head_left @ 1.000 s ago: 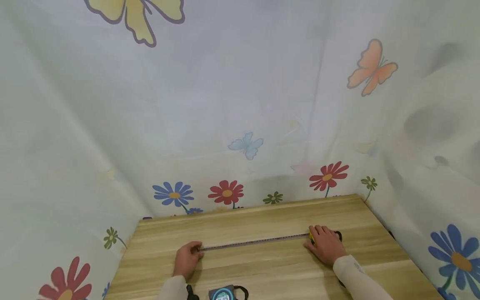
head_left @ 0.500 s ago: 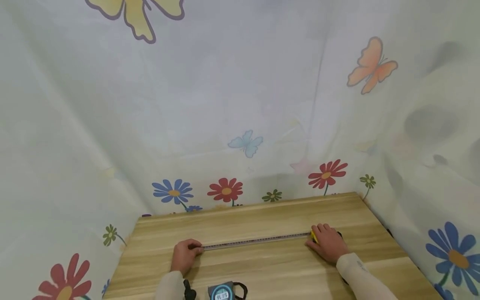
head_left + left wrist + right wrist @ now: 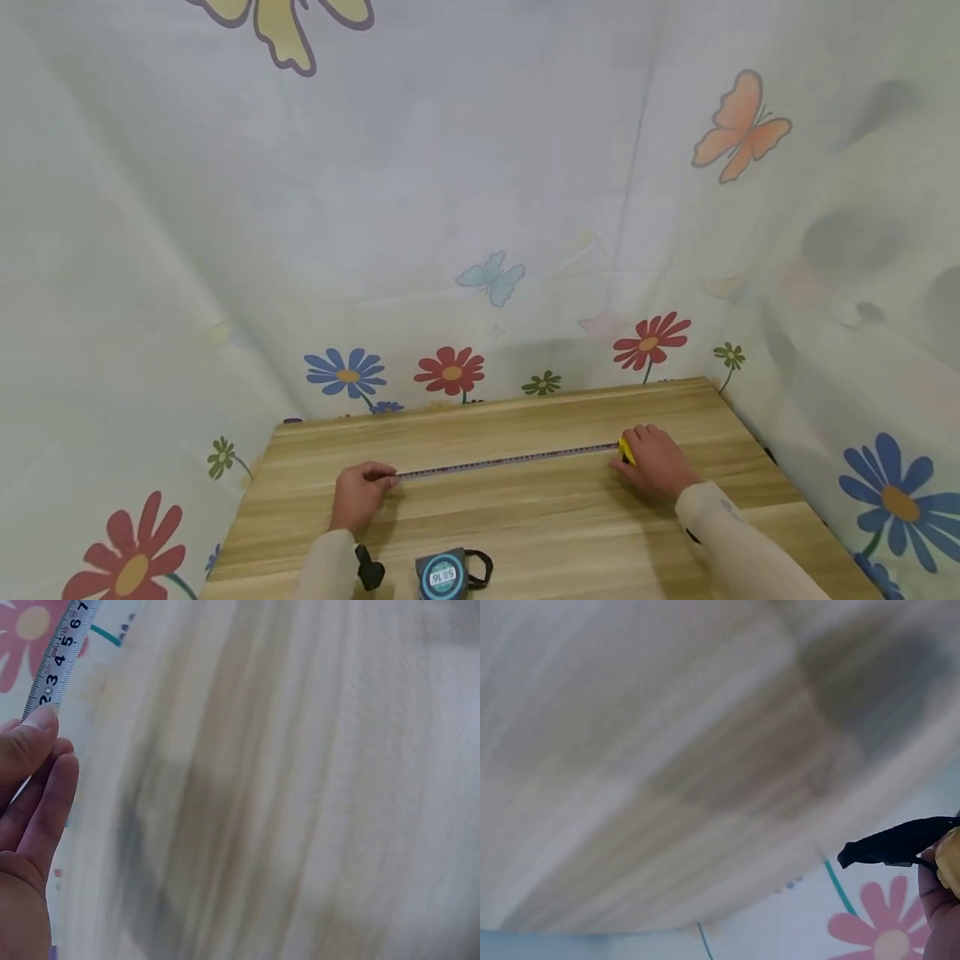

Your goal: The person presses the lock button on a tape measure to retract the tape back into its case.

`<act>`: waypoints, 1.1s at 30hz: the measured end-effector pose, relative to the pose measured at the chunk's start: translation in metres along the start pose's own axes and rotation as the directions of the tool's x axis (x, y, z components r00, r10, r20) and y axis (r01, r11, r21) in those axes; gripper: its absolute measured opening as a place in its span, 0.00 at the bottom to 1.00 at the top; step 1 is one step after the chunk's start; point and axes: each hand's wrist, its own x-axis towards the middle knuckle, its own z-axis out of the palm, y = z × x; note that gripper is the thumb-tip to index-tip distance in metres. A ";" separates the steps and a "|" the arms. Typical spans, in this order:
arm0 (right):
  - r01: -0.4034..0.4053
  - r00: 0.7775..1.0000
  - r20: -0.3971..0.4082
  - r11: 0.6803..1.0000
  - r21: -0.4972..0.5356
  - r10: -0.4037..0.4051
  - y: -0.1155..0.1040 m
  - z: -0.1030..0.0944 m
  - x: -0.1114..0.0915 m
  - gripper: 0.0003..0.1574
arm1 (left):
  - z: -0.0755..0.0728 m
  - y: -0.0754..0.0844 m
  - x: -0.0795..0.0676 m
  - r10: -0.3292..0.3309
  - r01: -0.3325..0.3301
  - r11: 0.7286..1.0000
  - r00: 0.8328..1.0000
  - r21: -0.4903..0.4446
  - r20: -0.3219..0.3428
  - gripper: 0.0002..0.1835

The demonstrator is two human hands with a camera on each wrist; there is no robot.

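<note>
A tape measure with a yellow case [image 3: 627,452] is gripped by my right hand [image 3: 660,467], which covers most of it. Its pale numbered blade [image 3: 510,461] runs leftward, stretched straight across the wooden tabletop [image 3: 525,525]. My left hand [image 3: 357,497] pinches the blade's free end between thumb and fingers. Up close in the left wrist view, the thumb lies near the 2 mark of the blade [image 3: 60,660]. In the right wrist view, only part of the yellow case [image 3: 949,862] shows, with a black strap [image 3: 900,841] hanging from it.
A second tape measure [image 3: 442,575], dark with a blue ring, lies near the front, its black wrist loop [image 3: 480,568] to its right. White cloth walls [image 3: 420,208] printed with flowers and butterflies border the table's back and sides.
The head view has dipped slightly, so the scene sits higher and more of the second tape measure shows. My left hand has shifted a little left; both hands keep their hold on the tape measure.
</note>
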 end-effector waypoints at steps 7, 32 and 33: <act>0.018 1.000 -0.023 1.000 0.004 -0.018 -0.003 -0.031 0.008 0.28 | -0.017 0.017 0.000 0.007 -0.007 0.998 1.000 -0.069 -0.006 0.06; 0.037 0.998 -0.054 0.997 0.074 -0.033 -0.013 -0.137 0.016 0.19 | -0.075 0.087 0.003 0.026 -0.018 0.975 0.999 -0.219 0.036 0.17; 0.038 0.998 -0.055 0.997 0.071 -0.034 -0.013 -0.139 0.016 0.19 | -0.077 0.090 0.002 0.031 -0.022 0.976 0.999 -0.216 0.038 0.17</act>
